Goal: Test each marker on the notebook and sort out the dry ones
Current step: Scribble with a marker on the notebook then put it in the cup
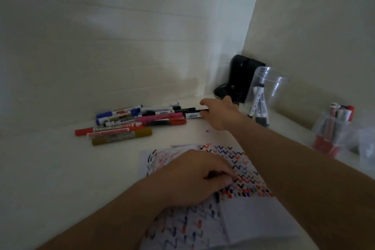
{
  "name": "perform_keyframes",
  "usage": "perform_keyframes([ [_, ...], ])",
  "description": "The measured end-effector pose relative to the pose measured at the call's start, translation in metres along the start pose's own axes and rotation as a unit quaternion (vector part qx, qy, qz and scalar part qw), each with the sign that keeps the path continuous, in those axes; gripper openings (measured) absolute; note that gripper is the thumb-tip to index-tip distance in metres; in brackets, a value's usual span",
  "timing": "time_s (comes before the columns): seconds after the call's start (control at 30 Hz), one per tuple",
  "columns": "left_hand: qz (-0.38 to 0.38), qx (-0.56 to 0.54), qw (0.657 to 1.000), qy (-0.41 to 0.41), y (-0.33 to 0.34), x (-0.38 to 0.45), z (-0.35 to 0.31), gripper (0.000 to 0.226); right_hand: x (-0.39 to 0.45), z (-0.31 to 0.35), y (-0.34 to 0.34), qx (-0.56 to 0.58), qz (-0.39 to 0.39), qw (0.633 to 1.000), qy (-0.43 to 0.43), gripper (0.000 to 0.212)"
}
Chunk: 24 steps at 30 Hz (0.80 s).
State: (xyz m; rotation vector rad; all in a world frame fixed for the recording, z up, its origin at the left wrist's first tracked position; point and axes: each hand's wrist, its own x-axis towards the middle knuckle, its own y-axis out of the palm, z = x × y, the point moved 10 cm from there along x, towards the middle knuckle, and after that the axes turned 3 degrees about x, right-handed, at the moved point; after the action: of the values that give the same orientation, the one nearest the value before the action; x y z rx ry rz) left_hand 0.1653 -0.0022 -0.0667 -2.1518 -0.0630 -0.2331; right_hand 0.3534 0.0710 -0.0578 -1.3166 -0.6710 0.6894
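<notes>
A pile of several markers (129,123) in red, blue, pink, gold and black lies at the back of the white table. My right hand (220,114) reaches to the pile's right end and is closed on a thin black marker (190,110). The open notebook (243,217), covered in coloured zigzag test marks, lies in front of me. My left hand (196,176) rests flat on its upper page with fingers curled, holding it down; something dark shows under the fingers.
A clear cup (263,95) with two markers stands at the back right. Another clear cup (332,130) holding several markers stands at the far right. A black device (241,81) with a cable sits in the corner. Walls close the back and right.
</notes>
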Motion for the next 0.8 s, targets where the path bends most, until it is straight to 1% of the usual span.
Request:
perform_keyframes([
  [0.07, 0.001, 0.002, 1.000, 0.004, 0.001, 0.003, -0.002, 0.028, 0.004, -0.003, 0.005, -0.024, 0.027, 0.999, 0.010, 0.042],
  [0.13, -0.001, -0.002, 1.000, 0.005, 0.001, 0.005, -0.001, 0.027, 0.004, 0.001, 0.006, -0.042, 0.025, 0.999, -0.003, 0.037],
  [0.23, -0.012, -0.011, 1.000, -0.002, 0.001, 0.005, 0.002, 0.027, 0.001, 0.010, 0.005, -0.088, -0.004, 0.995, -0.041, 0.031],
  [0.3, -0.021, -0.016, 1.000, -0.007, 0.001, 0.004, 0.004, 0.026, -0.005, 0.019, 0.003, -0.150, -0.035, 0.985, -0.084, 0.035],
  [0.37, -0.027, -0.023, 0.999, -0.013, -0.001, 0.003, 0.004, 0.026, -0.013, 0.024, 0.002, -0.176, -0.056, 0.976, -0.115, 0.037],
  [0.4, -0.031, -0.025, 0.999, -0.016, -0.002, 0.003, 0.003, 0.026, -0.016, 0.023, 0.001, -0.167, -0.059, 0.977, -0.120, 0.036],
  [0.47, -0.048, -0.024, 0.998, -0.032, -0.007, 0.001, 0.005, 0.025, -0.026, 0.017, -0.005, -0.109, -0.065, 0.986, -0.110, 0.035],
  [0.53, -0.077, -0.046, 0.993, -0.073, -0.014, -0.002, 0.015, 0.023, -0.043, 0.006, -0.022, 0.003, -0.106, 0.991, -0.082, 0.036],
  [0.57, -0.093, -0.068, 0.989, -0.092, -0.017, -0.003, 0.021, 0.021, -0.055, -0.001, -0.031, 0.092, -0.122, 0.986, -0.063, 0.035],
  [0.6, -0.115, -0.093, 0.983, -0.108, -0.021, -0.003, 0.027, 0.017, -0.069, -0.009, -0.035, 0.208, -0.114, 0.970, -0.044, 0.032],
  [0.63, -0.141, -0.113, 0.976, -0.122, -0.025, -0.004, 0.032, 0.012, -0.085, -0.014, -0.032, 0.341, -0.076, 0.936, -0.031, 0.027],
  [0.67, -0.162, -0.130, 0.968, -0.138, -0.029, -0.004, 0.036, 0.009, -0.102, -0.015, -0.026, 0.456, -0.024, 0.890, -0.020, 0.021],
  [0.7, -0.170, -0.142, 0.963, -0.153, -0.031, -0.004, 0.039, 0.014, -0.119, -0.014, -0.020, 0.530, 0.026, 0.847, -0.019, 0.016],
  [0.73, -0.163, -0.151, 0.961, -0.164, -0.030, -0.002, 0.039, 0.024, -0.135, -0.012, -0.015, 0.582, 0.059, 0.810, -0.028, 0.014],
  [0.8, -0.126, -0.116, 0.972, -0.158, -0.022, 0.002, 0.033, 0.043, -0.157, -0.012, -0.007, 0.656, 0.071, 0.750, -0.042, 0.016],
])
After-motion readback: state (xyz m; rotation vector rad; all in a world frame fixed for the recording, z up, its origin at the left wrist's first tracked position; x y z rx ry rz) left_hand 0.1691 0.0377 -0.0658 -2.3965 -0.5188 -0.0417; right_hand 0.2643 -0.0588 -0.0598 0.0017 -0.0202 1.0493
